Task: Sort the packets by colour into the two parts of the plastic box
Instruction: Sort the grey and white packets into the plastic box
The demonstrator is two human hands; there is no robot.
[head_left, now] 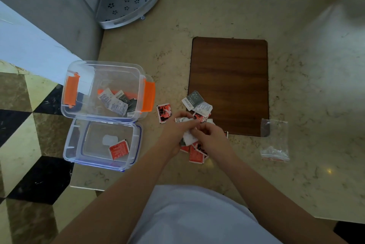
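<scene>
A clear plastic box (83, 113) with orange clasps stands at the counter's left and holds several white and grey packets (116, 101). Its clear lid (136, 145) lies just in front, with one red packet (119, 149) in it. A loose pile of red, white and grey packets (195, 153) lies in the middle of the counter. A single red packet (164, 112) lies apart to the pile's left. My left hand (177, 131) and my right hand (211, 137) meet over the pile, both pinching white packets (188, 138). The hands hide part of the pile.
A brown wooden board (229, 78) lies behind the pile, with a grey packet (194, 100) on its near left corner. An empty clear zip bag (274, 141) rests to the right. A grey corner shelf (126, 0) sits at the back left. The counter edge drops to a tiled floor (23, 145) at left.
</scene>
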